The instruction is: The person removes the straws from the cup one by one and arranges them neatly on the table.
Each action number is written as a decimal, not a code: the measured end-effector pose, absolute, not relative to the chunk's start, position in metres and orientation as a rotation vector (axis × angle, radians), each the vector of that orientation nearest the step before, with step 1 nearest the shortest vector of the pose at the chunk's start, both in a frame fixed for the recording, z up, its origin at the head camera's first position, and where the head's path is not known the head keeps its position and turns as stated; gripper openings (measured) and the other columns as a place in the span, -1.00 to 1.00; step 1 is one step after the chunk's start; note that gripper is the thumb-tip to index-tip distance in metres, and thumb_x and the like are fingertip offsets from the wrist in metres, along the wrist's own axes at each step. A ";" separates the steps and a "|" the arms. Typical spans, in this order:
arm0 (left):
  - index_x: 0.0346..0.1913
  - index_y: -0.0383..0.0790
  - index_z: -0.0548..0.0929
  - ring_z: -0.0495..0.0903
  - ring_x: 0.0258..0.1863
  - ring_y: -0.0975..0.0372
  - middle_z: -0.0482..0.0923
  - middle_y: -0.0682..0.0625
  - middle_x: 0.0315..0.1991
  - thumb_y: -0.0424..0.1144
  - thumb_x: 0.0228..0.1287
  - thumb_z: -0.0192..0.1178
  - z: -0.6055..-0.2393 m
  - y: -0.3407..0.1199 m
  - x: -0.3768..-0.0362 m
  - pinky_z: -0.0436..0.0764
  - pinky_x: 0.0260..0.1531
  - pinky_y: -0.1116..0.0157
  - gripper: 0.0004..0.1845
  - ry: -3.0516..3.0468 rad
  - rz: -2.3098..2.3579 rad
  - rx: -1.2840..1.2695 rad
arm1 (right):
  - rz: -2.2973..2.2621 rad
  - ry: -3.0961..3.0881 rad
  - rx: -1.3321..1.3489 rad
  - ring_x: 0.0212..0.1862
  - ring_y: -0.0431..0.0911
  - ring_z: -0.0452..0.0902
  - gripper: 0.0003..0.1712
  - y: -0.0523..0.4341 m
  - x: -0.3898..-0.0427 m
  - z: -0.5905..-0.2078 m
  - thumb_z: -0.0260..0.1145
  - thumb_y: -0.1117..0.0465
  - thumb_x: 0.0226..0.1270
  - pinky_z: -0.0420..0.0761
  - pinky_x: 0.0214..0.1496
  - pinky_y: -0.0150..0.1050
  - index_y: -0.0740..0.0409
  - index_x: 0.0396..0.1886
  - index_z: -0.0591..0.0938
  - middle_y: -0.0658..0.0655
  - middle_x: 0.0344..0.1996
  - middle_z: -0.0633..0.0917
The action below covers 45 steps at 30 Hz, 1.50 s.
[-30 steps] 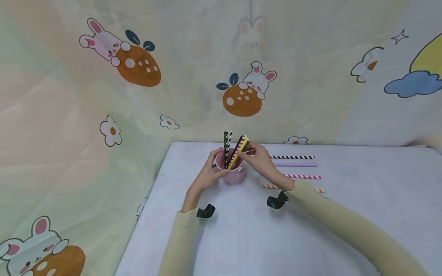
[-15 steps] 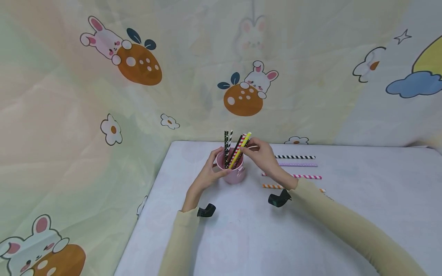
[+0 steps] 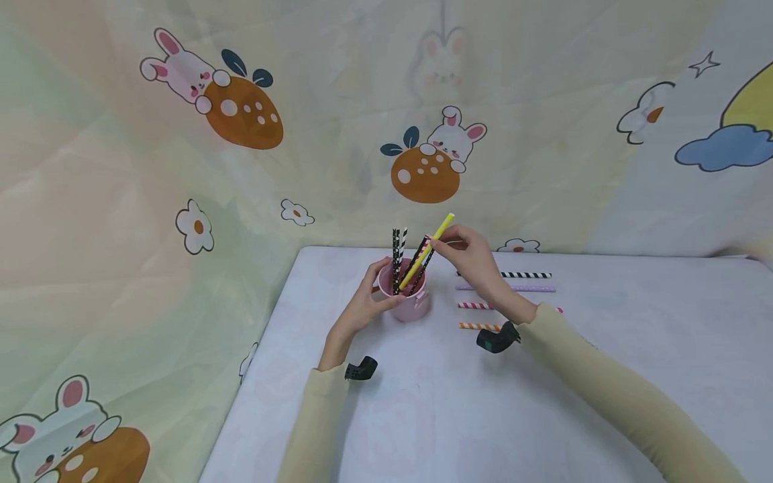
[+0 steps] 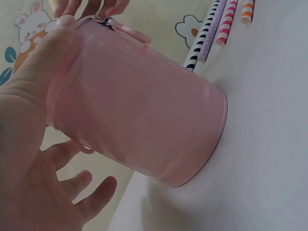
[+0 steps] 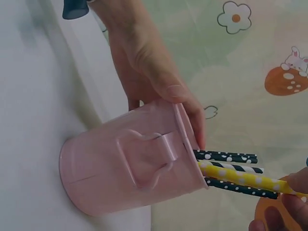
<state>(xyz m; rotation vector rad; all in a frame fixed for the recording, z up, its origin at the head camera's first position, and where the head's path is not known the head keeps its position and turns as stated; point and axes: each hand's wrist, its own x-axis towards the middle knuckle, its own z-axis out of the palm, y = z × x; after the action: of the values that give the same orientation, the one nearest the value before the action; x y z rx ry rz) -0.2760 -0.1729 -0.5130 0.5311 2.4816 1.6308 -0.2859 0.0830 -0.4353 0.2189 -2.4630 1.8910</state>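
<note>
A small pink metal bucket (image 3: 409, 298) stands on the white table (image 3: 543, 402), holding several patterned paper straws (image 3: 397, 258). My left hand (image 3: 362, 308) grips the bucket's side, thumb at the rim (image 4: 62, 29). My right hand (image 3: 468, 255) pinches a yellow dotted straw (image 3: 425, 251) near its upper end. The straw is tilted, with its lower end still inside the bucket (image 5: 139, 168). In the right wrist view the yellow straw (image 5: 240, 179) lies among black dotted and striped ones.
Several loose straws lie on the table right of the bucket: black-and-white (image 3: 519, 275), lilac (image 3: 531, 288), pink-striped (image 3: 474, 305), orange-striped (image 3: 477, 327). A bunny-print cloth (image 3: 241, 114) hangs behind and to the left. The table's left edge runs near my left forearm.
My right hand has risen and moved right, drawing the yellow straw partly up out of the bucket. The left hand and bucket have stayed put.
</note>
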 end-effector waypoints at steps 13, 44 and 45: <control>0.54 0.06 0.13 0.11 0.56 0.10 0.12 -0.02 0.56 -0.17 0.22 0.44 -0.514 -0.172 -0.275 0.29 0.46 -0.04 -0.08 2.471 1.633 0.527 | 1.968 -2.402 0.161 0.13 -0.04 0.53 -0.52 0.104 -0.286 -0.414 0.33 -0.09 0.41 0.64 0.08 -0.22 0.16 0.11 0.61 0.12 0.07 0.62; 0.59 -0.17 0.02 0.02 0.59 -0.02 0.00 -0.19 0.60 -0.29 0.27 0.37 -0.499 -0.172 -0.271 0.23 0.49 -0.08 -0.05 2.437 1.585 0.510 | 0.597 -3.137 0.838 -0.20 -0.12 0.59 -0.89 0.177 -0.204 -0.391 0.45 0.20 0.23 0.61 -0.26 -0.17 -0.06 -0.31 0.66 -0.07 -0.28 0.68; 0.59 -0.14 0.01 0.01 0.60 -0.01 0.00 -0.17 0.61 -0.28 0.27 0.38 -0.504 -0.172 -0.274 0.22 0.49 -0.08 -0.04 2.438 1.589 0.511 | 0.509 -3.145 0.830 -0.26 -0.13 0.56 -0.88 0.175 -0.199 -0.393 0.46 0.21 0.21 0.57 -0.33 -0.19 -0.05 -0.32 0.65 -0.05 -0.31 0.67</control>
<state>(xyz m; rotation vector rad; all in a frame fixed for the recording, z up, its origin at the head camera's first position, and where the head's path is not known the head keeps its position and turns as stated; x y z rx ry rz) -0.2740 -0.1722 -0.5036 0.5108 2.4381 1.5885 -0.1992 0.1753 -0.3935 0.8302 -3.1452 0.5091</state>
